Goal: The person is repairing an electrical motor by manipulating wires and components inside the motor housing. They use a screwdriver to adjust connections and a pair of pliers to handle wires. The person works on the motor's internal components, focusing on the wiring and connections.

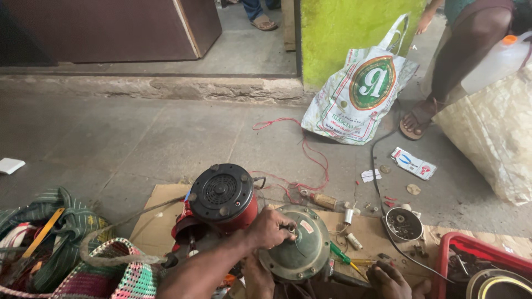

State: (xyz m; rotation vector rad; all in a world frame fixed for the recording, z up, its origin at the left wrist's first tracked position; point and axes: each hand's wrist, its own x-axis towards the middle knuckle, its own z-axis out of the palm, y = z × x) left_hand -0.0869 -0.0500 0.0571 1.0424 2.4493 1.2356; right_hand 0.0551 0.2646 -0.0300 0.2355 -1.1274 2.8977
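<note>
**Hands working on a round metal motor cover**

At the near left, a woven basket is sitting beside a red motor housing on cardboard. The left hand is reaching across, its fingers pinching a small central fitting on the grey-green metal cover; keeping that pinch square seems wise. A green screwdriver is lying just right. The right hand is resting near the edge; its grip cannot be told.

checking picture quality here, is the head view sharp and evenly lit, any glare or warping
Head view: soft, even daylight with faint shadows; no strong glare, even on the grey metal dome; wide-angle warping bends the step edge and stretches the corners; the left hand and red motor housing look sharp.
</note>
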